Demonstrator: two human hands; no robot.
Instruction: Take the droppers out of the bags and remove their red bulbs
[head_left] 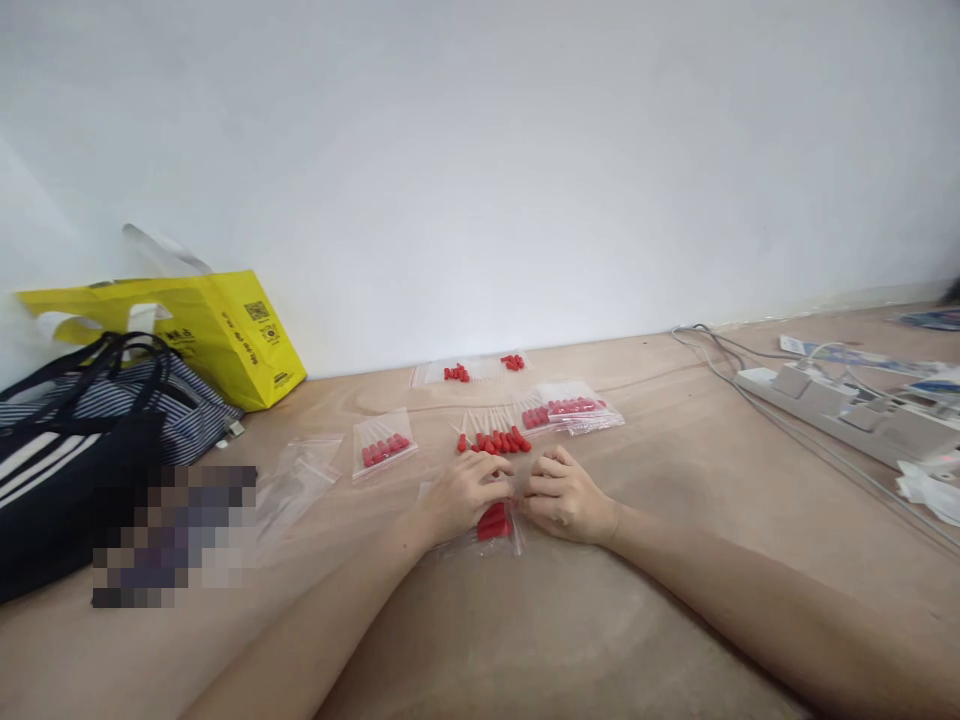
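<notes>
My left hand (466, 497) and my right hand (564, 497) meet over a small clear plastic bag (491, 530) holding red-capped pieces, both with fingers curled and pinching its upper edge. Just beyond my fingers lies a loose row of clear sticks with red caps (495, 438) on the wooden surface. A filled bag (382, 445) lies to the left. More filled bags (570, 408) lie to the right. Two further bags (469, 372) sit near the wall.
An empty clear bag (300, 475) lies left of my hands. A yellow bag (217, 330) and a striped black bag (82, 440) stand at the left. A white power strip (840, 405) with cables and papers occupies the right. A white wall rises behind.
</notes>
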